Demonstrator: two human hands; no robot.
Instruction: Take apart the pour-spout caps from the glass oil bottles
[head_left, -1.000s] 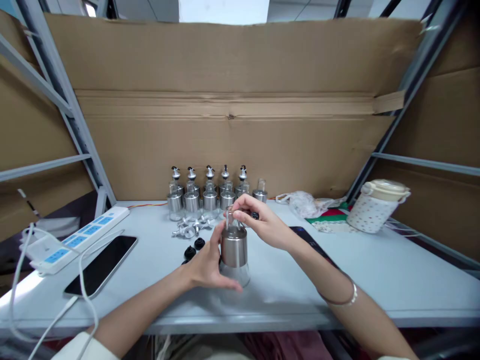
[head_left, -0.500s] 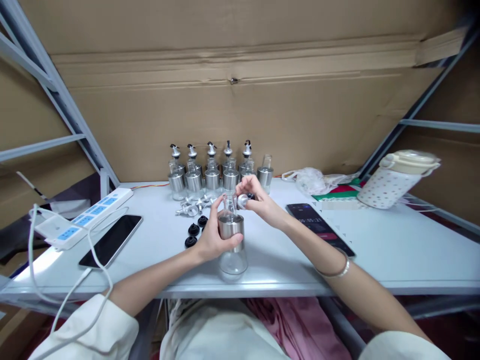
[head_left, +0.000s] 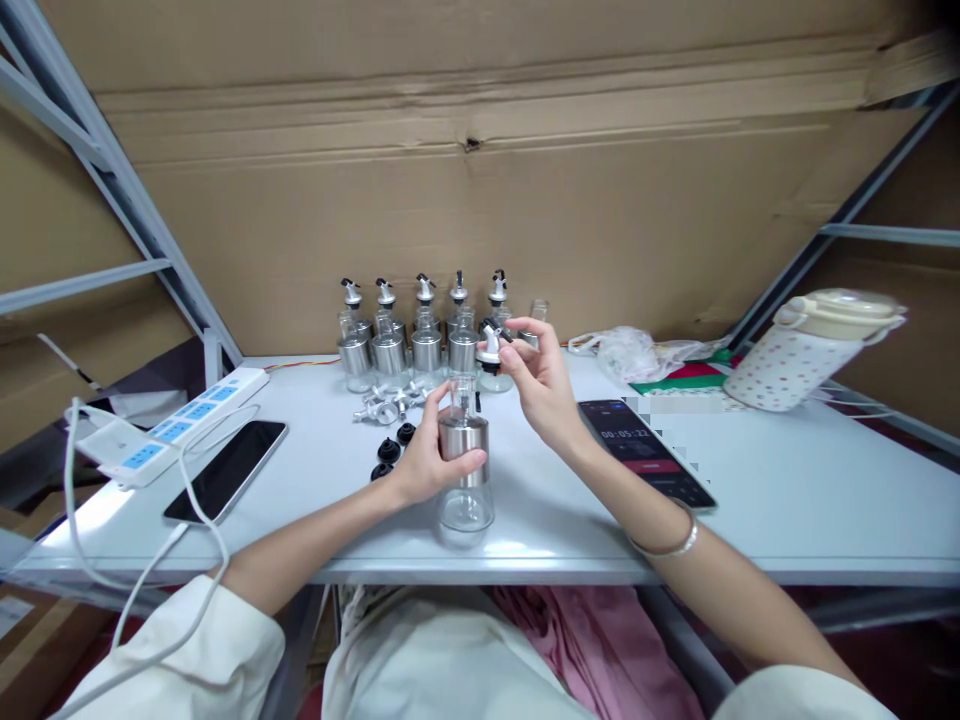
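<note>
My left hand [head_left: 430,462] is wrapped around a glass bottle [head_left: 465,438] with a steel band, upright near the table's front edge. Its neck is uncapped. Between the thumb and fingers of my right hand [head_left: 546,388] is a silver pourer spout [head_left: 491,345] with a black tip, held upright above and slightly right of the bottle's mouth, apart from it. Black stoppers [head_left: 388,450] lie left of the bottle, partly behind my left hand. Beyond them is a pile of loose silver spout parts [head_left: 377,408].
Several similar bottles [head_left: 388,352] stand in rows at the back, the rear ones fitted with spouts. A power strip [head_left: 187,425] and a dark phone [head_left: 226,470] with white cables lie left. To the right are a phone showing a timer [head_left: 645,450], a plastic bag [head_left: 626,352] and a dotted jug [head_left: 791,365].
My right hand has risen from beside the bottle's neck, and the pourer spout in it now shows upright and higher. My left hand keeps its hold on the bottle. The view has shifted slightly.
</note>
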